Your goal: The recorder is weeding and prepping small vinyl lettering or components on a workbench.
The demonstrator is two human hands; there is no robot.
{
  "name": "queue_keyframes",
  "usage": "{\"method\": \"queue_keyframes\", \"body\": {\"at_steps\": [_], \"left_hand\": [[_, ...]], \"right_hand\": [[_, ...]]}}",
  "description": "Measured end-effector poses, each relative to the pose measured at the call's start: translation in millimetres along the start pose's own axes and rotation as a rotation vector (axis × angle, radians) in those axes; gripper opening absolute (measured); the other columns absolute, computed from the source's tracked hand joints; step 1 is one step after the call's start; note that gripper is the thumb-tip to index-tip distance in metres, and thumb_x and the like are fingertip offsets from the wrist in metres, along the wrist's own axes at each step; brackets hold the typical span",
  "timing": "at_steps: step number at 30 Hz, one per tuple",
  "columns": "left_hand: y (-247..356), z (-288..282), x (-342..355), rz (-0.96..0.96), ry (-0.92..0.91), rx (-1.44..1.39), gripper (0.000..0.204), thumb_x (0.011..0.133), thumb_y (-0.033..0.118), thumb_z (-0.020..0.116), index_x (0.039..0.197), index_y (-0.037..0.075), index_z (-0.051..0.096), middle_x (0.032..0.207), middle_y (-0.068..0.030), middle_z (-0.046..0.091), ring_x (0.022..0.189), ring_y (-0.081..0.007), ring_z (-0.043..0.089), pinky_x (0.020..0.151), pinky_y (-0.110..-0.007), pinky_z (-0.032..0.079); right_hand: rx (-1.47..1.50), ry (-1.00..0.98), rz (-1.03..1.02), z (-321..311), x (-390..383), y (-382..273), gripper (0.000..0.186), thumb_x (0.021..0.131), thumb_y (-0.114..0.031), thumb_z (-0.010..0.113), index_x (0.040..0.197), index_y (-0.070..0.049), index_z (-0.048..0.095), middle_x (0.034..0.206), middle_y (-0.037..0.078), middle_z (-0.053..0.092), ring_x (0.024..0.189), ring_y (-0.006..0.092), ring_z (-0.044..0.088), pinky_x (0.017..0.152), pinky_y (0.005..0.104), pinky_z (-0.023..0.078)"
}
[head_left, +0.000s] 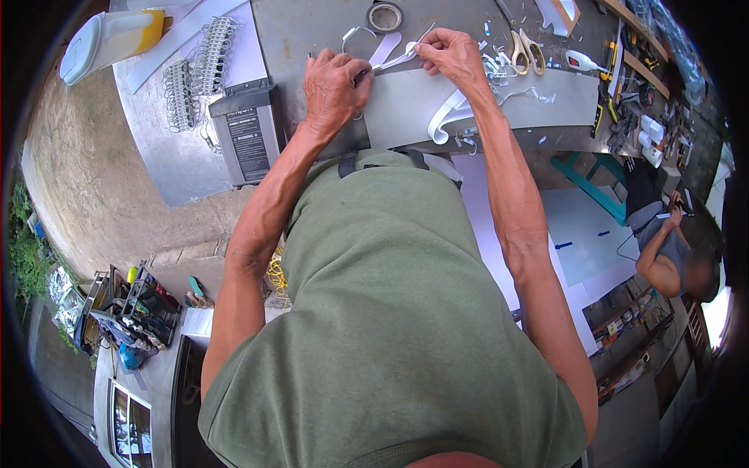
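Both my hands are raised over the workbench, close together. My left hand (337, 90) is closed in a pinch on one end of a thin white strip (396, 61). The strip runs across to my right hand (451, 56), whose fingers pinch its other end near a small white loop. A thin wire stands up beside those fingertips. Just behind my left hand lies a bent white wire hook (357, 33). A curled white band (446, 117) rests on the grey sheet (546, 97) below my right hand. Fingers hide parts of the strip.
Black tape roll (385, 15) lies at the back; scissors (527, 53) and a white bottle (581, 62) lie right. Bent wire hooks (212, 54), a dark battery box (248, 134) and a pitcher (109, 47) stand left. Another person (671, 246) works at far right.
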State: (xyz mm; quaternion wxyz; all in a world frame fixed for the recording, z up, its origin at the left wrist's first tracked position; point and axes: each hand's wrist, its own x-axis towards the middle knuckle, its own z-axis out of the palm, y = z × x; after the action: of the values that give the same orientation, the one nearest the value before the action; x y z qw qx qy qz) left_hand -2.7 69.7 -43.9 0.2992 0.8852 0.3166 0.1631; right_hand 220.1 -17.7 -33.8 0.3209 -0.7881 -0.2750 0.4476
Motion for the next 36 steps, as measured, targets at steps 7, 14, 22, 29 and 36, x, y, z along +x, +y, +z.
{"method": "queue_keyframes", "body": {"at_steps": [7, 14, 22, 29, 36], "left_hand": [[13, -8, 17, -0.287, -0.206, 0.083, 0.019, 0.078, 0.027, 0.074, 0.089, 0.013, 0.081, 0.082, -0.0067, 0.073, 0.084, -0.0261, 0.063, 0.076, -0.039, 0.051], [8, -9, 36, -0.506, -0.385, 0.015, 0.028, 0.071, 0.032, 0.078, 0.089, 0.012, 0.082, 0.075, -0.0104, 0.075, 0.068, -0.028, 0.07, 0.069, -0.041, 0.055], [-9, -9, 51, -0.555, -0.504, -0.048, 0.028, 0.066, 0.033, 0.082, 0.086, 0.014, 0.082, 0.075, -0.0095, 0.074, 0.07, -0.026, 0.071, 0.069, -0.038, 0.056], [-27, -29, 36, -0.52, -0.373, -0.354, 0.025, 0.079, 0.023, 0.076, 0.095, 0.004, 0.079, 0.075, -0.0085, 0.075, 0.062, -0.0125, 0.067, 0.063, -0.029, 0.053], [-8, -52, -4, -0.09, -0.281, -0.026, 0.038, 0.074, 0.003, 0.071, 0.111, 0.011, 0.073, 0.106, -0.0058, 0.07, 0.097, -0.0271, 0.064, 0.087, -0.038, 0.053]], "right_hand": [[0.003, -0.01, 0.007, -2, 0, -2, 0.017, 0.088, -0.018, 0.077, 0.091, -0.001, 0.073, 0.07, 0.004, 0.069, 0.06, 0.0097, 0.065, 0.054, 0.0233, 0.053], [-0.002, -0.008, -0.004, -2, -1, -1, 0.019, 0.084, -0.019, 0.075, 0.089, -0.001, 0.074, 0.07, 0.005, 0.07, 0.062, 0.0107, 0.069, 0.057, 0.0244, 0.059], [-0.005, -0.009, -0.038, -3, 4, 1, 0.019, 0.083, -0.02, 0.076, 0.089, -0.002, 0.075, 0.07, 0.005, 0.071, 0.063, 0.0107, 0.069, 0.059, 0.0245, 0.06], [-0.023, 0.002, -0.048, -3, 0, 2, 0.019, 0.083, -0.021, 0.076, 0.089, -0.003, 0.075, 0.071, 0.004, 0.072, 0.063, 0.0108, 0.07, 0.06, 0.0243, 0.06], [-0.062, -0.005, -0.042, -3, 0, 2, 0.022, 0.087, -0.025, 0.075, 0.092, -0.003, 0.074, 0.073, 0.005, 0.07, 0.064, 0.0108, 0.068, 0.06, 0.0244, 0.057]]}}
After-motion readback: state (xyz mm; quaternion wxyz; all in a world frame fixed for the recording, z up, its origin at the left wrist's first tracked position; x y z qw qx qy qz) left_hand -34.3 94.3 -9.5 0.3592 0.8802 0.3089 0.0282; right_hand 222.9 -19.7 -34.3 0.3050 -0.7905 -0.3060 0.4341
